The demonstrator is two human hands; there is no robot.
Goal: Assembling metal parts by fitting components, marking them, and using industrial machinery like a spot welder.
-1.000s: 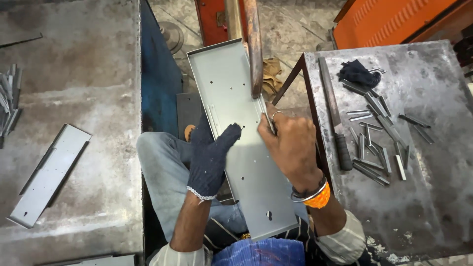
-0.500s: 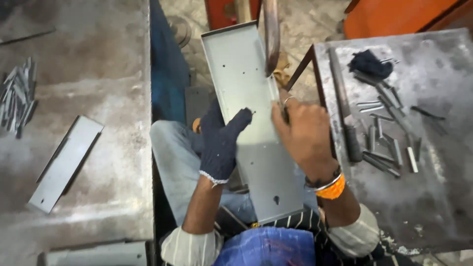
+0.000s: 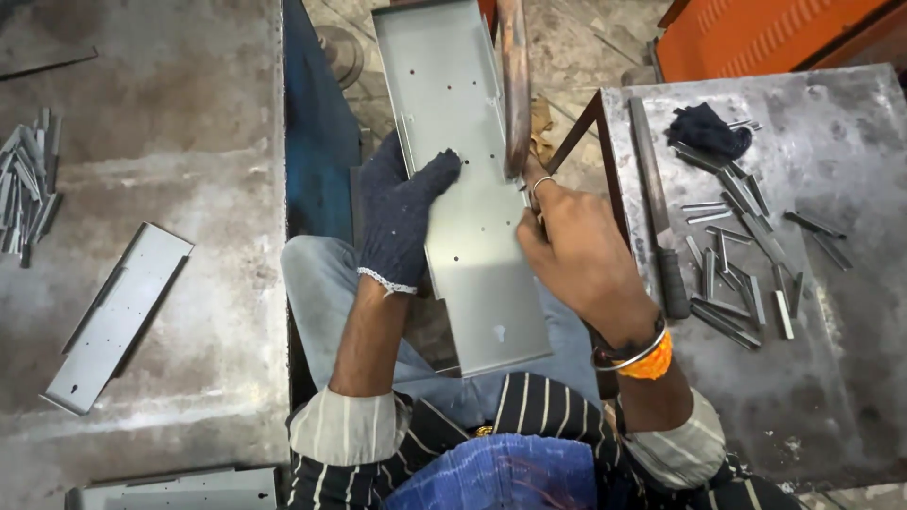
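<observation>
A long grey sheet-metal tray [image 3: 453,123] with bent edges and small holes lies lengthwise over my lap. My left hand [image 3: 397,212], in a dark knitted glove, grips its left edge with fingers spread on its face. My bare right hand [image 3: 576,250], with a ring and an orange wristband, pinches a small metal piece against the tray's right edge. It sits just below a rusty vertical bar [image 3: 515,85]. What the fingers pinch is mostly hidden.
To the right, a steel table [image 3: 831,378] carries several short metal strips [image 3: 737,283], a dark glove [image 3: 704,127] and a long rod [image 3: 652,189]. The left table [image 3: 142,123] holds a similar grey tray [image 3: 118,316] and a pile of strips [image 3: 28,184].
The tray has slid away from me, further under the vertical bar. Both hands moved forward with it, keeping their hold.
</observation>
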